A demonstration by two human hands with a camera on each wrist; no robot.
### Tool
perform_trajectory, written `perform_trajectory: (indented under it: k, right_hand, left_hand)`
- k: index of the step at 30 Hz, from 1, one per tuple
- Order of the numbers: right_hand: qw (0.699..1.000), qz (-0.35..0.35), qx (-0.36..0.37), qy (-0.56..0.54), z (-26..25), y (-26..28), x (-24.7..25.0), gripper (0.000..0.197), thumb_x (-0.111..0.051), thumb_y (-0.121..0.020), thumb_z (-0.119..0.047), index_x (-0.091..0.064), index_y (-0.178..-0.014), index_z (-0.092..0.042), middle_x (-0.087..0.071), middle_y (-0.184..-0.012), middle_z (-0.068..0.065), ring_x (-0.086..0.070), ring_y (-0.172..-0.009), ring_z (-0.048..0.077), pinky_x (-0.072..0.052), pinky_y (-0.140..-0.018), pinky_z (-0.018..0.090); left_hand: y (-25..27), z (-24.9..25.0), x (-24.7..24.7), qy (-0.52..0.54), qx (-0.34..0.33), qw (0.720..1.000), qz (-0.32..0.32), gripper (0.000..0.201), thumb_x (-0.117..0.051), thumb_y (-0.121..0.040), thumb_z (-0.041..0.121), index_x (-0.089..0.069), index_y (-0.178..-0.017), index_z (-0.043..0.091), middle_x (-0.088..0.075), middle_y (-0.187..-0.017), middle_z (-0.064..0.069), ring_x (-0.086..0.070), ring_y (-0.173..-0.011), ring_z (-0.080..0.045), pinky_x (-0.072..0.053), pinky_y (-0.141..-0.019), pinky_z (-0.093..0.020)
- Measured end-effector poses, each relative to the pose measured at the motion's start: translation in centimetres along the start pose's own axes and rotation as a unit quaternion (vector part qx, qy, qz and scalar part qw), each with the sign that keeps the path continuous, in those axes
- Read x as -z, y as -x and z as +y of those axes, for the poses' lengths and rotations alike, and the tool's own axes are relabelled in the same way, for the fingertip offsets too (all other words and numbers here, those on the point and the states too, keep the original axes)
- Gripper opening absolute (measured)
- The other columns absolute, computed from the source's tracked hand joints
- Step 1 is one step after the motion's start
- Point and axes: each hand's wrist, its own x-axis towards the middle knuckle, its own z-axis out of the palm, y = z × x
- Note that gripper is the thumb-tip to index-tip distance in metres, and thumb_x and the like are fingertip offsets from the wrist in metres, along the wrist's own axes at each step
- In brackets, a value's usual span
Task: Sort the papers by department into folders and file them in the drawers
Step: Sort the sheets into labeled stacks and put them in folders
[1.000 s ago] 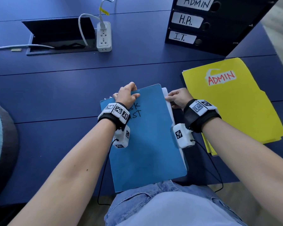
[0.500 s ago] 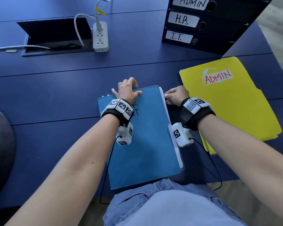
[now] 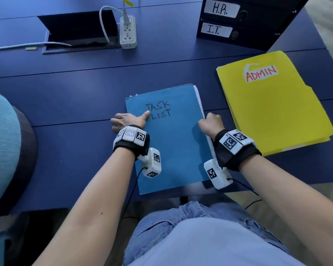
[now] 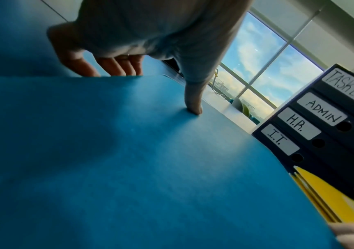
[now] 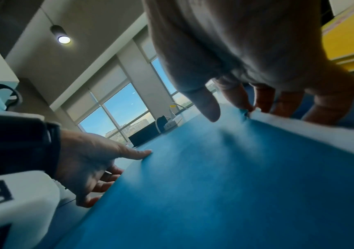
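moved: our left hand (image 3: 130, 120) has slid off the title down to the left edge of the flat blue card folder (image 3: 173, 143), so "TASK LIST" is readable now

left hand: thumb on the cover, fingers curled under the edge, gripping it

right hand: our right hand (image 3: 210, 124) pinches the right edge, by the white papers (image 3: 199, 98) poking out

where: folder lies flat on the dark blue desk (image 3: 75, 104), beside the yellow ADMIN folder (image 3: 273, 108)

meaning: looks squared up, probably ready to lift toward the black labelled drawers (image 3: 242, 24)
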Motion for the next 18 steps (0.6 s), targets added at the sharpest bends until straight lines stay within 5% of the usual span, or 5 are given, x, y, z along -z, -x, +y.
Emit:
perform_trajectory:
  k: [5,7,10,16,18]
  right_hand:
    - [0.999,0.024,0.024,0.003,0.1,1.6,-1.3,0.033,-0.037,-0.092,-0.014,-0.049,-0.12,-0.002,-0.028,-0.136,0.019,-0.027,-0.126,0.037,-0.028,-0.1,0.035]
    - [0.999,0.028,0.028,-0.017,0.5,1.6,-1.2,0.033,-0.039,-0.092,-0.017,-0.05,-0.121,-0.006,-0.029,-0.135,0.019,-0.028,-0.125,0.038,-0.028,-0.102,0.034]
    - [0.998,0.03,0.03,-0.056,1.1,1.6,-1.2,0.034,-0.041,-0.092,-0.019,-0.049,-0.124,-0.011,-0.031,-0.134,0.019,-0.03,-0.125,0.038,-0.028,-0.102,0.031]
    - [0.975,0.046,0.091,-0.198,0.4,1.7,-0.3,0.045,-0.045,-0.095,-0.031,-0.031,-0.135,-0.014,-0.045,-0.135,0.01,-0.044,-0.123,0.03,-0.035,-0.102,0.037]
    - [0.973,0.078,0.106,-0.191,0.1,1.1,1.4,0.023,-0.047,-0.095,-0.032,-0.046,-0.111,-0.015,-0.057,-0.108,0.007,-0.05,-0.104,0.028,-0.04,-0.085,0.033]
  left_hand:
    - [-0.6,-1.1,0.4,0.11,-0.016,0.991,-0.078,0.091,-0.077,-0.068,0.045,-0.03,-0.13,-0.002,-0.038,-0.134,-0.018,-0.043,-0.122,-0.033,-0.038,-0.101,-0.043]
    - [-1.4,-2.2,1.2,0.243,-0.039,0.959,-0.138,0.068,-0.081,-0.065,0.026,-0.044,-0.115,0.001,-0.055,-0.12,-0.014,-0.059,-0.1,-0.03,-0.05,-0.087,-0.041]
    - [-1.0,-3.8,1.9,0.372,-0.089,0.904,-0.192,0.024,-0.061,-0.082,-0.006,-0.052,-0.099,0.01,-0.062,-0.097,-0.009,-0.061,-0.075,-0.023,-0.053,-0.067,-0.034]
    - [0.0,-2.7,2.6,0.494,-0.137,0.836,-0.197,0.03,-0.053,-0.084,-0.012,-0.054,-0.088,0.019,-0.07,-0.072,0.007,-0.066,-0.058,-0.008,-0.057,-0.059,-0.028]
    - [0.9,-0.9,3.3,0.507,-0.154,0.825,-0.197,0.029,-0.054,-0.084,-0.011,-0.054,-0.087,0.018,-0.07,-0.065,0.011,-0.065,-0.057,-0.007,-0.056,-0.06,-0.028]
